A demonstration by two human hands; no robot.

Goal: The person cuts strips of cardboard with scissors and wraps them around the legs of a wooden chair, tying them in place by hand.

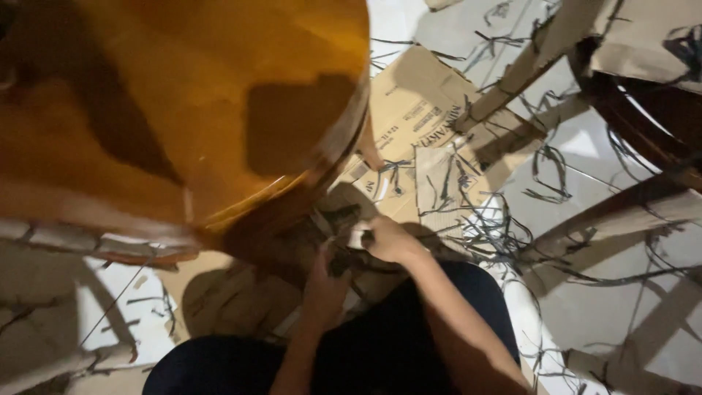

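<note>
A large round glossy brown wooden tabletop (175,110) fills the upper left, tilted close to the camera. Just below its rim my right hand (387,240) is closed on a small pale strip of wrapping (358,238). My left hand (325,281) reaches up beside it under the tabletop edge, its fingers in shadow on a dark piece I cannot make out. Both hands are close together over my lap in dark trousers (409,344).
Flattened cardboard sheets (424,117) lie on the pale floor, strewn with several dark plastic straps (497,234). Cardboard-wrapped wooden furniture legs (629,212) cross the right side. More wrapped furniture (658,110) stands at the upper right, torn cardboard (51,241) at the left.
</note>
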